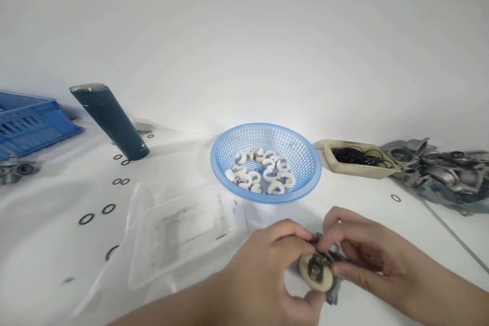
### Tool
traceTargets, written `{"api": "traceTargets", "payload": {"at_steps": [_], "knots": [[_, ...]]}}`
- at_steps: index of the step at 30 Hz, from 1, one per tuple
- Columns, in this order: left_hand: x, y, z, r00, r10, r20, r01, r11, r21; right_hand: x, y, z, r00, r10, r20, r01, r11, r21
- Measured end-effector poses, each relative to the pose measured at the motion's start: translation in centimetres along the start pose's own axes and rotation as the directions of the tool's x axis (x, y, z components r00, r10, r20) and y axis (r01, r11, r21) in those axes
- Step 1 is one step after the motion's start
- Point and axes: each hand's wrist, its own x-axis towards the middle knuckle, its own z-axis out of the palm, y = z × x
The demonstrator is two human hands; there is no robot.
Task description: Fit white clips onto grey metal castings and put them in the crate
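Note:
Near the bottom edge, right of centre, a grey metal carburetor (333,293) shows a cream oval float (305,268) around brass fittings. My left hand (273,270) grips it from the left, thumb at the lower edge and fingers along the top. On the opposite side, my right hand (369,254) has its thumb and fingers closed on the carburetor's right upper edge. Those fingertips cover part of the body, so any small piece between them cannot be made out.
A blue basket (219,155) holds white C-shaped floats. Black O-rings fill a cream tray (359,169); metal castings (443,173) lie to its right. Leftward are a clear plastic tray (143,265), loose O-rings (109,209), a dark teal flask (114,122) and a blue crate (34,127).

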Motion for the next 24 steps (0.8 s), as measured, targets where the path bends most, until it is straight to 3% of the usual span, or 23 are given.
{"api": "traceTargets", "payload": {"at_steps": [7, 15, 20, 24], "knots": [[-0.3, 0.7, 0.0, 0.994, -0.113, -0.011, 0.113, 0.994, 0.003, 0.5, 0.1, 1.2, 0.990, -0.077, -0.117, 0.091, 0.989, 0.117], [-0.2, 0.9, -0.3, 0.984, -0.171, 0.052, 0.173, 0.983, -0.054, -0.1, 0.7, 1.5, 0.998, -0.013, -0.066, 0.020, 0.994, 0.109], [-0.3, 1.1, -0.2, 0.966, -0.243, 0.090, 0.250, 0.965, -0.081, -0.4, 1.0, 1.4, 0.997, -0.066, -0.051, 0.073, 0.985, 0.155], [-0.4, 0.9, -0.2, 0.965, -0.235, 0.116, 0.244, 0.967, -0.069, -0.5, 0.9, 1.1, 0.992, -0.105, -0.075, 0.117, 0.978, 0.172]]}}
